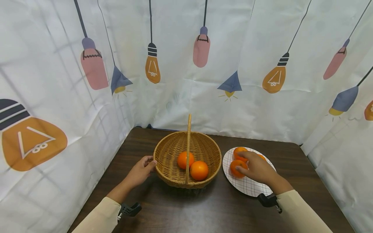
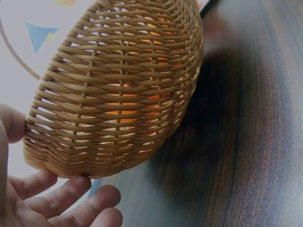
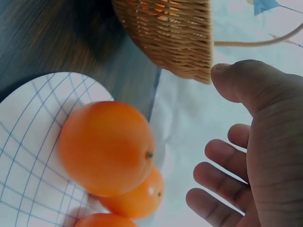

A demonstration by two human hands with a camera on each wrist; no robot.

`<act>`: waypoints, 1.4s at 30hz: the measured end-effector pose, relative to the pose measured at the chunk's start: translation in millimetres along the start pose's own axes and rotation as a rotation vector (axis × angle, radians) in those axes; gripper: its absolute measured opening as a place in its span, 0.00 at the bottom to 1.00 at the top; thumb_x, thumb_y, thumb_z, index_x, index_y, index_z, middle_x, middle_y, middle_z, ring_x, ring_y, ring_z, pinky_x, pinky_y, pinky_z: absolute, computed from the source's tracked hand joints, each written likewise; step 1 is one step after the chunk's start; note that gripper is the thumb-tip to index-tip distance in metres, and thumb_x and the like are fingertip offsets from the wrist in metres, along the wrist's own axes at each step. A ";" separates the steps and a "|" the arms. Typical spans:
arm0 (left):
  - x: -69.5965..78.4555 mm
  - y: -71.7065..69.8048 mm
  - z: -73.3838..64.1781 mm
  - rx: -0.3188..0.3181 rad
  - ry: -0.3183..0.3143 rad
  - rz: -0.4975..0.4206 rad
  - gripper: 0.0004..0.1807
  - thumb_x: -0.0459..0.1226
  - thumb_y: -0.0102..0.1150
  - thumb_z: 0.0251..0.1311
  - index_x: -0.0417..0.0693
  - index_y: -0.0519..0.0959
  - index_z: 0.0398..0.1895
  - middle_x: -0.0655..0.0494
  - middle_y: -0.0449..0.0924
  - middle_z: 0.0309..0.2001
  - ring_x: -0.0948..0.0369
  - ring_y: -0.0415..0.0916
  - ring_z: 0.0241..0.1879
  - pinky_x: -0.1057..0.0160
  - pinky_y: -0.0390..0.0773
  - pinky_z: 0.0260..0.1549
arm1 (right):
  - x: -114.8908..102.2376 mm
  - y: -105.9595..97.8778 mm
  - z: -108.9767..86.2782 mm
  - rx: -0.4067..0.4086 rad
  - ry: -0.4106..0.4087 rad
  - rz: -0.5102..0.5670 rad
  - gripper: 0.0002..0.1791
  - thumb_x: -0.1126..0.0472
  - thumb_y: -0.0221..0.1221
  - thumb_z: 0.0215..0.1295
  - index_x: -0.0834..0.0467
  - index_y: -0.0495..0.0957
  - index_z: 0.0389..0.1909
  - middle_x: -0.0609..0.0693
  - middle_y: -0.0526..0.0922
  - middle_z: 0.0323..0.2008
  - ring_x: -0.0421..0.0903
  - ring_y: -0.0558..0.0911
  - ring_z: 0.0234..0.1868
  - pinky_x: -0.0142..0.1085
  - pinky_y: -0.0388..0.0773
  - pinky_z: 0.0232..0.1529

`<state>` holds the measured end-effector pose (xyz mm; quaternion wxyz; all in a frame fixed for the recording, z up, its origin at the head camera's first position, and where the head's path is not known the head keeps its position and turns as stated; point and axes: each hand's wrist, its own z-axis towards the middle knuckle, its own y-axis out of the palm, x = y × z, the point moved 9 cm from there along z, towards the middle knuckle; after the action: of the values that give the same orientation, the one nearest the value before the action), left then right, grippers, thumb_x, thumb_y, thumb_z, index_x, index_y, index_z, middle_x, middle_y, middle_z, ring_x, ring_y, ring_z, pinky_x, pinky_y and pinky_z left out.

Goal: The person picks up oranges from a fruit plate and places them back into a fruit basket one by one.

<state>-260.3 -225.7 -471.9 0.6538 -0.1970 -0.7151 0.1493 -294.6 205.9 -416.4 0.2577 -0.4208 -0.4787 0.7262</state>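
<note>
A wicker basket with a tall arched handle stands on the table. Two oranges lie inside it; their colour shows through the weave in the left wrist view. My left hand holds the basket's left rim, thumb and fingertips against the wicker. To the right, a white plate with a grid pattern carries three oranges. My right hand hovers over that plate, fingers apart and loosely bent. In the right wrist view a gap separates the hand from the nearest orange.
The dark wooden table runs up to a white curtain printed with lamps, which surrounds it at the back and sides. Each wrist wears a black strap. The basket's handle rises well above its rim.
</note>
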 end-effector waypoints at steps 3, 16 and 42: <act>-0.4 0.7 0.8 0.001 0.005 0.006 0.28 0.45 0.49 0.79 0.34 0.66 0.70 0.39 0.79 0.56 0.46 0.81 0.52 0.47 0.83 0.48 | 6.5 1.6 -3.9 -0.008 0.027 0.003 0.35 0.46 0.68 0.66 0.65 0.75 0.65 0.59 0.80 0.60 0.59 0.82 0.53 0.56 0.79 0.53; -4.3 -1.8 1.5 0.013 -0.004 0.008 0.28 0.46 0.48 0.80 0.34 0.66 0.70 0.41 0.79 0.57 0.47 0.81 0.53 0.47 0.83 0.48 | 19.2 9.5 -10.4 -0.034 0.060 -0.013 0.35 0.49 0.71 0.63 0.66 0.75 0.64 0.60 0.81 0.56 0.53 0.82 0.44 0.49 0.81 0.44; -2.8 -1.4 0.7 0.008 -0.017 0.014 0.29 0.48 0.48 0.80 0.34 0.66 0.71 0.39 0.78 0.59 0.45 0.80 0.54 0.47 0.82 0.48 | 36.2 30.9 -12.3 -0.053 0.104 -0.021 0.39 0.47 0.73 0.59 0.67 0.73 0.64 0.60 0.80 0.55 0.59 0.80 0.54 0.58 0.78 0.54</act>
<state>-260.9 -228.3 -473.8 0.6476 -0.1980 -0.7185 0.1586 -301.7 227.3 -460.1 0.2785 -0.4596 -0.4883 0.6876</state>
